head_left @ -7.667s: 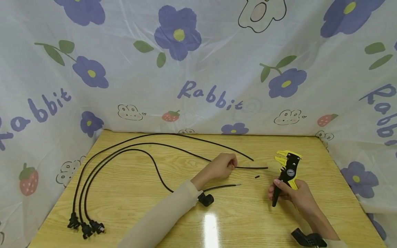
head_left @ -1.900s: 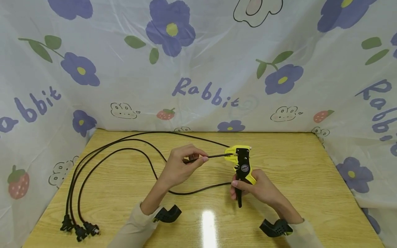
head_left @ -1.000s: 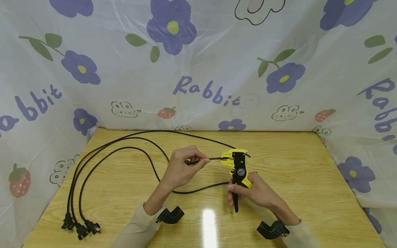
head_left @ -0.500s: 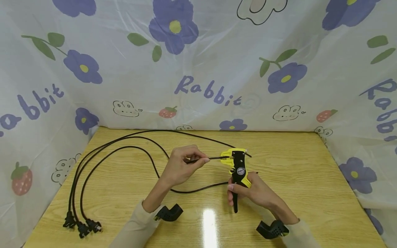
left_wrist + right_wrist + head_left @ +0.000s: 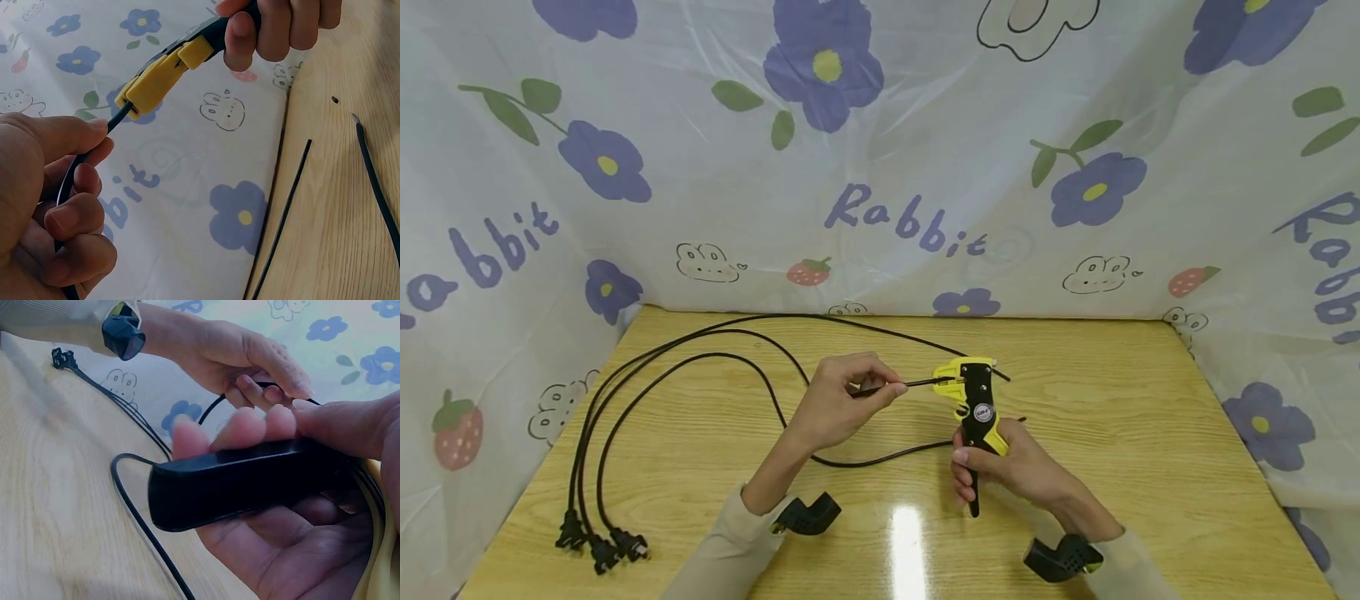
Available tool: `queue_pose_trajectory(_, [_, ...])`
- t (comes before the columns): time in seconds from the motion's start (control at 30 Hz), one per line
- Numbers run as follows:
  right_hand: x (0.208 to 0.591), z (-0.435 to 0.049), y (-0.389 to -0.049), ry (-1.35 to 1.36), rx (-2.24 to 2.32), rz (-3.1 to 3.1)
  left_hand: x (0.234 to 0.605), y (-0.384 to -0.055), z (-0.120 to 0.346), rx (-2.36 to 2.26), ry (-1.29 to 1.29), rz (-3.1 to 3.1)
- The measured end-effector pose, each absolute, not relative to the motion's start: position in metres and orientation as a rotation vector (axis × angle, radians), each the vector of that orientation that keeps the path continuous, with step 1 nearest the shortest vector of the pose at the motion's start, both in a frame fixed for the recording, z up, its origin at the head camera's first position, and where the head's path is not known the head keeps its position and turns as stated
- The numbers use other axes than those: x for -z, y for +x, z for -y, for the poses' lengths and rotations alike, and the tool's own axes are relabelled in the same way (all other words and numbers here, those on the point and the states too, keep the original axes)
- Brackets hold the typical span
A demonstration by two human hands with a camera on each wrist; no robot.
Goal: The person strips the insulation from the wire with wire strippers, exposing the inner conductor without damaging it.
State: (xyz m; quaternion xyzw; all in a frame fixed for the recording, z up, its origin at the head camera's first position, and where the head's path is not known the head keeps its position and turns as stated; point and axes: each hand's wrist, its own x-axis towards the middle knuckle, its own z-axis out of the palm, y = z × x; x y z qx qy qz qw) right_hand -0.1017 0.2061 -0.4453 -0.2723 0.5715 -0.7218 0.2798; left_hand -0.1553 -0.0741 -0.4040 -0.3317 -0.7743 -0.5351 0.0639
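My left hand [image 5: 835, 400] pinches a black power cable [image 5: 921, 382] between thumb and fingers, above the table. The cable's end sits in the yellow jaws of a black-and-yellow wire stripper [image 5: 979, 392]; the tip is hidden inside the tool. My right hand [image 5: 1026, 467] grips the stripper's handles, its fingers curled round the black handle [image 5: 237, 484] in the right wrist view. On the table, a second cable [image 5: 373, 178] ends in bare wire strands. A third cable [image 5: 284, 215] has a blunt black end.
Several black plugs [image 5: 602, 552] lie together at the table's front left, with cables arching from them. A small black offcut [image 5: 335, 99] lies on the wooden table [image 5: 1135, 400]. A flower-patterned cloth [image 5: 902, 150] hangs behind and at both sides.
Earlier, the stripper was apart at the right while my left hand held the cable low; cable and tool have since come together. Over the last half second, only the right fingers shift slightly.
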Motion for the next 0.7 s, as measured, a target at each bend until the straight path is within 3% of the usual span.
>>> queue_pose_trajectory(0.7, [0.449, -0.195, -0.098, -0.617, 1.964, -1.624, 0.402, -0.155, 0.077, 1.657, -0.922, 2.465])
